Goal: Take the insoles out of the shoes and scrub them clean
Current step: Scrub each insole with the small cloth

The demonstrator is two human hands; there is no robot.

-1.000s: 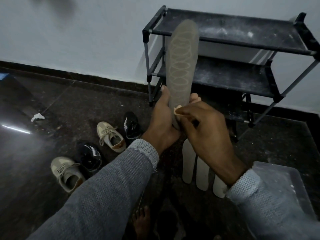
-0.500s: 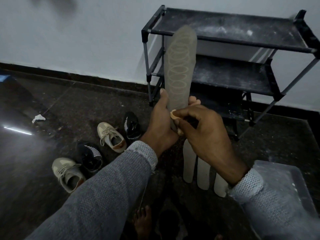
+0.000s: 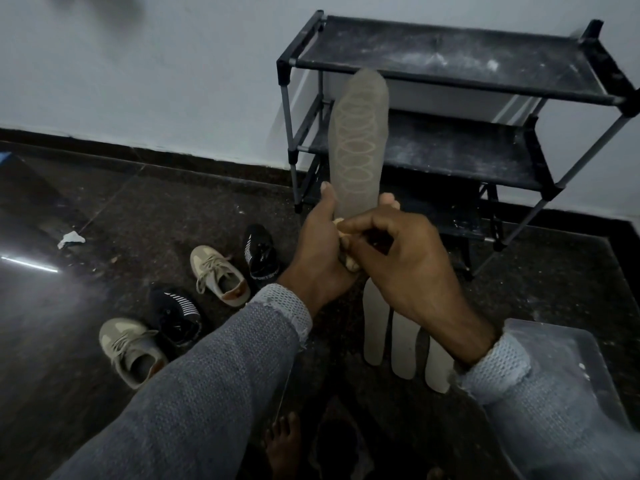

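A grey insole [image 3: 358, 143] with an oval print is held upright in front of the shoe rack [image 3: 450, 98], heel end down. It is gripped at the heel by the left hand [image 3: 320, 251], thumb up along one edge and fingers [image 3: 389, 201] wrapped behind. The right hand [image 3: 401, 268] is curled over the lower part, fingers bent round a small pale thing pressed against the insole, probably a scrubber or cloth; what it is cannot be told. Three more pale insoles [image 3: 401, 344] are laid side by side on the floor [image 3: 138, 209] just below the hands. Four shoes are set to the left: two beige sneakers [image 3: 218, 271] and two black ones [image 3: 261, 251], apparently already emptied. A clear plastic tub [image 3: 568, 362] is seen at lower right, and a bare foot [image 3: 284, 445] at the bottom. The insole is judged light, thin and flexible, standing straight only because the heel is braced; bending is expected under hard rubbing near the toe. A hold closer to the scrubbed area, or support from behind with the palm, is advised. Slipperiness is likely once it is wet.
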